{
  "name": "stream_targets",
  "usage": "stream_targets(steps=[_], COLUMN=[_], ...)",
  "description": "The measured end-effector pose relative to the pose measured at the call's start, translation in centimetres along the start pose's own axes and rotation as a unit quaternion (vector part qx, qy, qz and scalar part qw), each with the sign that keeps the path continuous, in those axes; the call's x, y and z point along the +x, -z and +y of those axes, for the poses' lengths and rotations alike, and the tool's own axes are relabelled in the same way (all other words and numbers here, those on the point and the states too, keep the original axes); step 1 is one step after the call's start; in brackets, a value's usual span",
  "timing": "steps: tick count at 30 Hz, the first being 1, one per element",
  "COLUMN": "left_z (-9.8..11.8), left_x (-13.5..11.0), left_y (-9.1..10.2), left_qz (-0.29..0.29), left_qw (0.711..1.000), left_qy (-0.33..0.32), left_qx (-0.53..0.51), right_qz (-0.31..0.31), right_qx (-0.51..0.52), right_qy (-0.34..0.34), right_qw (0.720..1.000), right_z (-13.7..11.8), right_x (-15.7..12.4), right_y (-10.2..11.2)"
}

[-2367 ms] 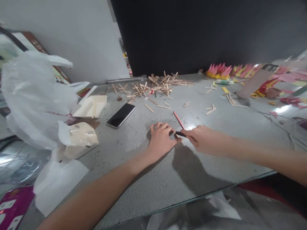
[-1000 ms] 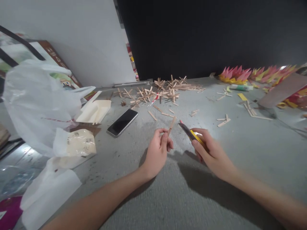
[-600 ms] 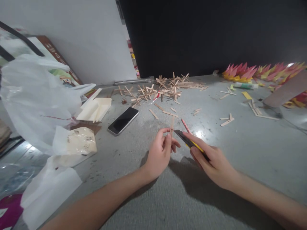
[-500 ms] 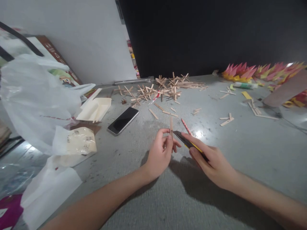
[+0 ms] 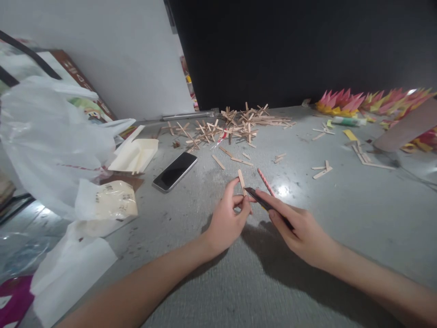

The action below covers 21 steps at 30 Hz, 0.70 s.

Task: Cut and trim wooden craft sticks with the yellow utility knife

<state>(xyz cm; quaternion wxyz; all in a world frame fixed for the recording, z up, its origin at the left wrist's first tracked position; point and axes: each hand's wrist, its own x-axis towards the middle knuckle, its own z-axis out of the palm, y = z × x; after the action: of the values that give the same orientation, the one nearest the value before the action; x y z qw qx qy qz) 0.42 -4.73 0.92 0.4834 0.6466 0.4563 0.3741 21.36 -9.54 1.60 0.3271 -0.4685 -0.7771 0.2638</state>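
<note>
My left hand (image 5: 228, 218) pinches a flat wooden craft stick (image 5: 241, 178) that points up and away from me, above the grey table (image 5: 191, 282). In my right hand (image 5: 302, 230) is a black and yellow utility knife (image 5: 264, 202), its tip at the right edge of the stick. Whether the tip touches the wood I cannot tell. A red and white patterned straw-like stick (image 5: 265, 181) lies just beyond my right fingers. Several loose craft sticks (image 5: 241, 161) lie past my hands, in front of a pile of crossed craft sticks (image 5: 249, 125).
Left of my hands lie a phone (image 5: 175, 171), an open paper box (image 5: 136, 155), a wrapped pack (image 5: 116, 200) and a white plastic bag (image 5: 51, 141). Pink and yellow folded paper pieces (image 5: 341, 105), a glue tube (image 5: 348, 121) and a pinkish cylinder (image 5: 406, 125) are at the right back.
The craft stick has turned in my left fingers, its top now leaning left and its flat face showing. The knife has shifted slightly left along with my right hand.
</note>
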Motion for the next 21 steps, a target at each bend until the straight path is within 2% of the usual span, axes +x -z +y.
stream_targets(steps=[7, 17, 21], left_z=[-0.4, -0.9, -1.0], left_x=[0.0, -0.1, -0.1], left_y=[0.0, 0.1, 0.1], left_qz=[0.004, -0.006, -0.012], left_qw=[1.000, 0.990, 0.991], left_qy=[0.000, -0.035, -0.042], left_qx=[0.004, 0.139, 0.125], right_qz=[-0.008, -0.041, -0.038], right_qx=[-0.018, -0.097, -0.086], right_qy=[-0.007, -0.029, -0.025], right_qw=[1.000, 0.994, 0.995], right_z=[-0.1, -0.9, -0.9], right_x=[-0.2, -0.4, -0.4], right_y=[0.0, -0.2, -0.2])
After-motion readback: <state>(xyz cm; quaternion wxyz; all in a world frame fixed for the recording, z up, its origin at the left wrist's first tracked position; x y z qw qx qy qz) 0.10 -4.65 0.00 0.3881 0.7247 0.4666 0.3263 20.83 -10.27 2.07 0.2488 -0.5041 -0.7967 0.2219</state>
